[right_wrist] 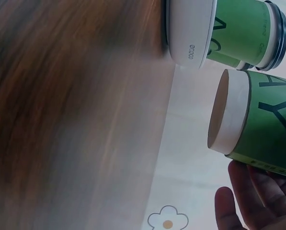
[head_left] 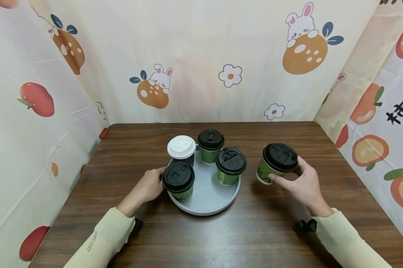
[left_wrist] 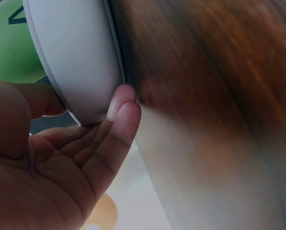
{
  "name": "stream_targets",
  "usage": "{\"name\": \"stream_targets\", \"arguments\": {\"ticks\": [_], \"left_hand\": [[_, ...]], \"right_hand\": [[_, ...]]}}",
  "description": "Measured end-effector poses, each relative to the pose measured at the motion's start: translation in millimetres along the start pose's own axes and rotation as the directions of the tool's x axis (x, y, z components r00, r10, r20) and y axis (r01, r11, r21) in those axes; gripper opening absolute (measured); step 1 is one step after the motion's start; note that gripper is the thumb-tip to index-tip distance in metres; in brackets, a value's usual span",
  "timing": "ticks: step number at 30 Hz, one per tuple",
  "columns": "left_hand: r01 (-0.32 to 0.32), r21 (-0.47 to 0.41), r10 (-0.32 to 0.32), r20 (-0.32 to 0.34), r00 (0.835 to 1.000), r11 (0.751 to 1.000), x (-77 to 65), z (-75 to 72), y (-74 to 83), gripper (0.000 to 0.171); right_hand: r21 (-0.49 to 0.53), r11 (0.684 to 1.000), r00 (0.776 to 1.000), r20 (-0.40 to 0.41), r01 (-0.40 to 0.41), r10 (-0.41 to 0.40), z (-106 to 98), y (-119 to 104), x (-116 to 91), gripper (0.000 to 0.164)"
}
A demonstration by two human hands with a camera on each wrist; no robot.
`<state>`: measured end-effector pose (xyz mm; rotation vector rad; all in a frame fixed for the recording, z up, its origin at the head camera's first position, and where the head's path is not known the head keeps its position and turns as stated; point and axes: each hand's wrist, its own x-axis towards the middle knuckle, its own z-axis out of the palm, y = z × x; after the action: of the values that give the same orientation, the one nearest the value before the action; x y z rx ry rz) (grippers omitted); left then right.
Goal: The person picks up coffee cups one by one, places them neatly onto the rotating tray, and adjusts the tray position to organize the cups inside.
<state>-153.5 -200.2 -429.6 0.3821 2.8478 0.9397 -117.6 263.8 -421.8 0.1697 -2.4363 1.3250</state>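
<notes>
A round grey tray [head_left: 205,209] stands on the table, bearing three green paper coffee cups [head_left: 231,165] with black lids and a dark cup with a white lid [head_left: 181,147]. My left hand [head_left: 151,184] grips the tray's left side; in the left wrist view the thumb [left_wrist: 42,98] lies over the rim and the fingers press the outer wall. To the right of the tray, my right hand [head_left: 302,184] holds another black-lidded green coffee cup [head_left: 268,169], slightly tilted. In the right wrist view that cup's underside [right_wrist: 219,112] shows clear of the tabletop.
The brown wooden table [head_left: 201,245] reaches back to a cream curtain [head_left: 201,48] printed with rabbits, fruit and flowers. More printed cloth hangs along the left and right sides.
</notes>
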Motion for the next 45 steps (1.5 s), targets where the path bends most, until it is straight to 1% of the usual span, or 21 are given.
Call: {"name": "stream_targets", "arguments": {"ticks": [8, 18, 25, 28, 31, 37, 45], "left_hand": [[-0.002, 0.005, 0.002, 0.005, 1.0, 1.0, -0.5, 0.0, -0.3, 0.034], [0.007, 0.007, -0.007, 0.008, 1.0, 1.0, 0.0, -0.3, 0.2, 0.034], [0.01, 0.008, -0.01, 0.005, 1.0, 1.0, 1.6, 0.9, -0.8, 0.033], [0.022, 0.002, -0.022, 0.012, 1.0, 1.0, 1.5, 1.2, -1.1, 0.035], [0.03, -0.006, -0.03, 0.014, 0.999, 1.0, 1.5, 1.6, -1.3, 0.037], [0.02, -0.003, -0.019, 0.014, 1.0, 1.0, 1.5, 1.1, -1.7, 0.036], [0.014, -0.003, -0.014, 0.012, 1.0, 1.0, 0.9, 0.3, -1.1, 0.034]], "right_hand": [[0.039, 0.999, 0.999, 0.025, 0.018, -0.019, 3, -11, -6, 0.066], [0.063, 0.994, 0.994, 0.052, 0.09, -0.094, 7, -20, -13, 0.07], [0.116, 0.984, 0.986, 0.077, 0.138, -0.147, 12, -23, -15, 0.073], [0.132, 0.98, 0.983, 0.085, 0.149, -0.161, 14, -25, -16, 0.076], [0.14, 0.977, 0.981, 0.092, 0.158, -0.172, 15, -26, -18, 0.078], [0.162, 0.97, 0.974, 0.105, 0.181, -0.199, 19, -29, -20, 0.08], [0.209, 0.963, 0.972, 0.128, 0.169, -0.199, 25, -35, -22, 0.079]]}}
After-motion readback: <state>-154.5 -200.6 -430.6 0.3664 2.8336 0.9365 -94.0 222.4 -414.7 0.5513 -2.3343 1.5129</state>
